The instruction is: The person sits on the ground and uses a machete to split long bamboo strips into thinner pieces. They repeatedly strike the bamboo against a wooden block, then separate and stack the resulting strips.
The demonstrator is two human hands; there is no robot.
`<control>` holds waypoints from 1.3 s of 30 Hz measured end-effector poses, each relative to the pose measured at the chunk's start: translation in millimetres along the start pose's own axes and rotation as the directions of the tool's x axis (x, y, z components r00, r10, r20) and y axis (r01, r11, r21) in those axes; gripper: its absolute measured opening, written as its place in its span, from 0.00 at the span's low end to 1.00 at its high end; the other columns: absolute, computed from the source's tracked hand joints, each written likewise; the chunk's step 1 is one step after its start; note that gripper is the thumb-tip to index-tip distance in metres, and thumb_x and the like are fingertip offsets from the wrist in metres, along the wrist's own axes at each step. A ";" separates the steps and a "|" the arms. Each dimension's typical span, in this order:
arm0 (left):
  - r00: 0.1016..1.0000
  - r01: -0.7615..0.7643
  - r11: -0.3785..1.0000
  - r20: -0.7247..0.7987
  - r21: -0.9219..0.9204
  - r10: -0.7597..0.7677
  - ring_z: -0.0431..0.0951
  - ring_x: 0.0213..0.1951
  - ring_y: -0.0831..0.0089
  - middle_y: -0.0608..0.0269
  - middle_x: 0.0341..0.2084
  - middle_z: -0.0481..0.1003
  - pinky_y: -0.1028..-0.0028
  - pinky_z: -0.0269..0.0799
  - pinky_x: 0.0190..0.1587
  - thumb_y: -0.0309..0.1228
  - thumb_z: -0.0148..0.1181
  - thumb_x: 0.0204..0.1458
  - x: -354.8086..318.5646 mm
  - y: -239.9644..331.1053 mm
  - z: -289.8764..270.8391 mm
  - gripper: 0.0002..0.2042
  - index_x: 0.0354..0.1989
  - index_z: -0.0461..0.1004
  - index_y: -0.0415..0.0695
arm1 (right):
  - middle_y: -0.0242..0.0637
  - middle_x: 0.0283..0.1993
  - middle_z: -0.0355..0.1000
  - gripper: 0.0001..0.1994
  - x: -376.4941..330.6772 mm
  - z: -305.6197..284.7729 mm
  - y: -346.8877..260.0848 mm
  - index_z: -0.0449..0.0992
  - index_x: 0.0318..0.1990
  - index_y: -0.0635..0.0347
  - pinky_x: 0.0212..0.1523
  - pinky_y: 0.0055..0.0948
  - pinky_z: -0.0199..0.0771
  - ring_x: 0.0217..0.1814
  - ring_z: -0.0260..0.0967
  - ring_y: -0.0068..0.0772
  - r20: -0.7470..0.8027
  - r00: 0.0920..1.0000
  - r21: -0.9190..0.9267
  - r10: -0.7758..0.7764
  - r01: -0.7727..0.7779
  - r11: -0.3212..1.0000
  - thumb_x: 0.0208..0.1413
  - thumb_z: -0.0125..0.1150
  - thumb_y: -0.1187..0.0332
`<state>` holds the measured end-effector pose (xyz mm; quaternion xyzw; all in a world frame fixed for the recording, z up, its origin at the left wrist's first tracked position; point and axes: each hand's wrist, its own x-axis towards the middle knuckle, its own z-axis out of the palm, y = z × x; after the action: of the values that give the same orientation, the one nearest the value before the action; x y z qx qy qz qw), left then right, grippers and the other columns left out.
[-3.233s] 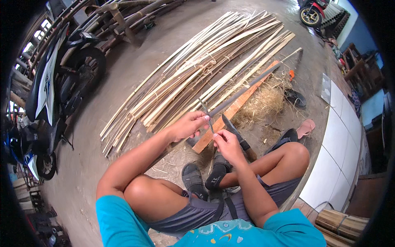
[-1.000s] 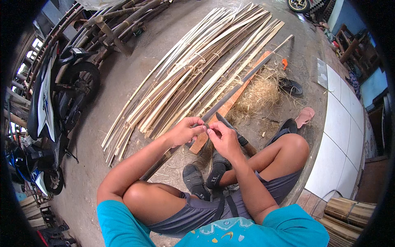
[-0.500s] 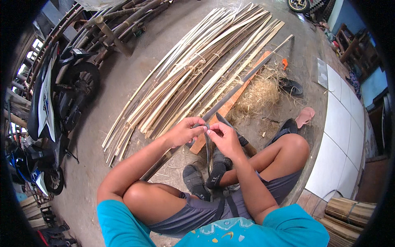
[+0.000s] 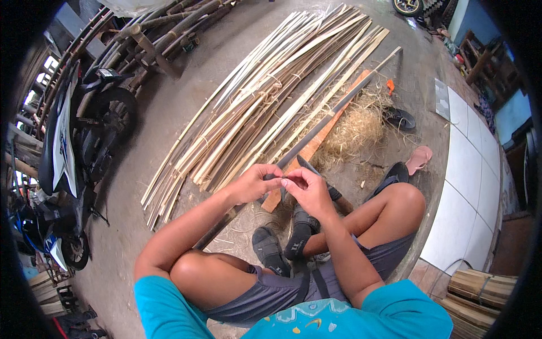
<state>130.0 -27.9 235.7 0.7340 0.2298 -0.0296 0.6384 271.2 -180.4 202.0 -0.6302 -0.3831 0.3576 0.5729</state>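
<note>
My left hand point(image 4: 261, 183) and my right hand point(image 4: 307, 188) meet above my feet, thumbs and fingers pinched together. Something small and dark sits between the fingertips, mostly hidden by them. Passing beneath the hands, a long dark strip point(image 4: 316, 129) slants from my left knee to the far right. Under it lies an orange-brown board point(image 4: 320, 140). Just beyond my right hand is a dark blade-like tool with a brown handle point(image 4: 342, 205), partly covered by the hand.
Ahead lies a tied bundle of split bamboo strips point(image 4: 248, 107). Fine shavings point(image 4: 355, 127) are heaped by the board, near a black sandal point(image 4: 400, 118) and a pink sandal point(image 4: 419, 160). A motorcycle point(image 4: 73, 135) stands left; white tiles point(image 4: 460, 186) edge the right.
A thin dark strip hung below my fingers before; now it hardly shows there. My hands stay in nearly the same place, with fingertips slightly shifted.
</note>
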 end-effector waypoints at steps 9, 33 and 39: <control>0.999 0.024 0.999 -0.037 -0.044 -0.025 0.67 0.23 0.87 0.74 0.22 0.71 0.81 0.63 0.25 0.36 0.62 0.61 0.0 -1.2 3.4 0.09 0.38 0.78 0.43 | 0.38 0.33 0.79 0.10 -1.1 0.3 4.6 0.79 0.42 0.67 0.36 0.27 0.74 0.34 0.74 0.23 -0.044 0.998 -0.049 -0.038 0.036 0.998 0.61 0.63 0.68; 0.970 0.238 0.960 -0.007 -0.149 -0.241 0.71 0.28 0.83 0.73 0.34 0.74 0.79 0.66 0.28 0.36 0.57 0.63 2.8 -18.9 -14.2 0.07 0.44 0.71 0.48 | 0.38 0.37 0.69 0.09 -46.4 -180.7 -75.7 0.65 0.38 0.60 0.47 0.30 0.73 0.43 0.67 0.31 -0.913 0.130 -0.259 -0.387 0.548 0.795 0.67 0.48 0.64; 0.981 0.193 0.970 0.006 -0.150 -0.195 0.71 0.28 0.84 0.74 0.34 0.74 0.80 0.66 0.27 0.38 0.56 0.66 10.6 -12.9 -7.7 0.08 0.44 0.71 0.49 | 0.32 0.32 0.75 0.20 -11.9 -33.0 -7.9 0.75 0.55 0.65 0.32 0.30 0.72 0.30 0.69 0.24 -0.159 0.985 -0.158 0.069 -0.095 0.983 0.63 0.63 0.58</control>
<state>132.7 -16.4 221.7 0.6581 0.3047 -0.0714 0.6848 294.6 -205.4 212.9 -0.7164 -0.3400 0.2984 0.5312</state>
